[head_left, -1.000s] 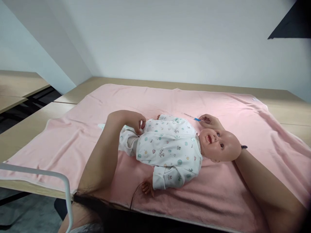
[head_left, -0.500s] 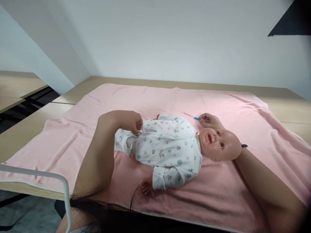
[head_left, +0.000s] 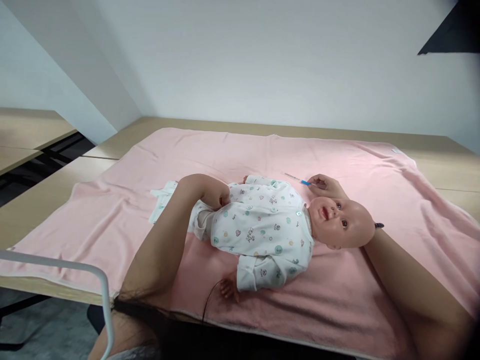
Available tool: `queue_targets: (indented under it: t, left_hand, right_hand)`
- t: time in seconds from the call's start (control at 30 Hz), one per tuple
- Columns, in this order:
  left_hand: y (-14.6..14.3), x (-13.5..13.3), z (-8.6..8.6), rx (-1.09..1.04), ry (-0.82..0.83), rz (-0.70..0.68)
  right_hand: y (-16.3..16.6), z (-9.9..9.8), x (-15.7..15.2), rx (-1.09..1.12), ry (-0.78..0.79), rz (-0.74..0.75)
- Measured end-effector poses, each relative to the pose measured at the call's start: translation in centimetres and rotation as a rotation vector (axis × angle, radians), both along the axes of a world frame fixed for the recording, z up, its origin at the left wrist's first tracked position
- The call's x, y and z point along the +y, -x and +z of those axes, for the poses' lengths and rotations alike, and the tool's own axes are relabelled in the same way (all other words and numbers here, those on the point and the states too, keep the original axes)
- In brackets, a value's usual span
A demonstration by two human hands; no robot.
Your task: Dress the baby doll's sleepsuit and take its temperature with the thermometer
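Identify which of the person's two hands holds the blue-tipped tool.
The right hand, beyond the doll's head, pinches the thin blue-tipped stick. The left hand holds no tool; it grips the doll's romper at the hip.

Plain white wall (head_left: 262, 60) ran behind the bench (head_left: 112, 145), with a slanted white panel (head_left: 75, 75) coming down at the left. A dark triangular shape (head_left: 453, 35) sat in the upper right corner. The bench was light wood, seams visible between adjoining sections. More wooden desktops (head_left: 26, 135) stood further left, dark frame beneath. A white metal tube rail (head_left: 75, 267) curved at lower left. Grey floor (head_left: 45, 325) below. Lighting was even and soft.
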State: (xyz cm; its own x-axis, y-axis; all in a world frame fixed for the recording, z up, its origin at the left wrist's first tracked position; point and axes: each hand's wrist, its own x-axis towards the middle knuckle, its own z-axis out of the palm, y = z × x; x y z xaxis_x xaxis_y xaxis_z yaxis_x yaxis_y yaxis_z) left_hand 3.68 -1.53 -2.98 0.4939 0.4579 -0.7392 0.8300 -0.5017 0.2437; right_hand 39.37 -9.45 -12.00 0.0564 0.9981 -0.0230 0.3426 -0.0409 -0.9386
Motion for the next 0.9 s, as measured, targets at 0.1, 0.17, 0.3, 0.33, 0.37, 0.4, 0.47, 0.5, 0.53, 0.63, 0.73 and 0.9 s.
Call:
queue_targets:
  t: [0.1, 0.17, 0.3, 0.33, 0.37, 0.4, 0.47, 0.5, 0.53, 0.63, 0.73, 0.9]
  left_hand:
    - [0.6, 1.7, -1.3, -0.059, 0.14, 0.013]
    - [1.3, 2.9, -2.1, -0.085, 0.264, 0.024]
    - [3.5, 3.9, -2.1, -0.168, 0.367, 0.105]
    - [4.0, 3.7, -1.6, -0.178, 0.327, 0.121]
    - [4.5, 3.3, -1.1, -0.18, 0.274, 0.132]
    - [4.9, 2.9, -0.4, -0.172, 0.217, 0.136]
    - [5.5, 1.8, 0.7, -0.142, 0.1, 0.126]
    - [5.8, 1.2, 1.2, -0.124, 0.041, 0.119]
    - [6.1, 0.6, 1.5, -0.107, -0.012, 0.11]
    - [7.4, -0.6, 1.3, -0.106, -0.084, 0.063]
    - [9.3, -1.5, 0.1, -0.237, -0.049, -0.001]
    - [11.1, -2.7, -1.7, -0.48, -0.01, 0.004]
  right_hand:
    - [-0.1, -0.2, 0.2, -0.015, -0.003, 0.005]
    - [-0.1, -0.1, 0.4, -0.026, -0.008, 0.013]
    - [-0.1, 0.0, 0.7, -0.036, -0.022, 0.034]
    - [-0.2, 0.0, 0.7, -0.035, -0.021, 0.039]
    - [-0.3, -0.1, 0.8, -0.033, -0.018, 0.041]
    - [-0.4, -0.3, 0.9, -0.033, -0.013, 0.041]
    - [-0.6, -0.5, 1.3, -0.041, -0.002, 0.034]
    - [-0.6, -0.6, 1.5, -0.049, 0.001, 0.029]
    - [-0.6, -0.6, 1.7, -0.057, 0.001, 0.025]
    - [-0.3, -0.4, 2.2, -0.068, -0.015, 0.026]
    - [0.2, 0.0, 1.8, -0.057, -0.033, 0.041]
    - [0.4, 0.4, 0.6, -0.043, -0.029, 0.043]
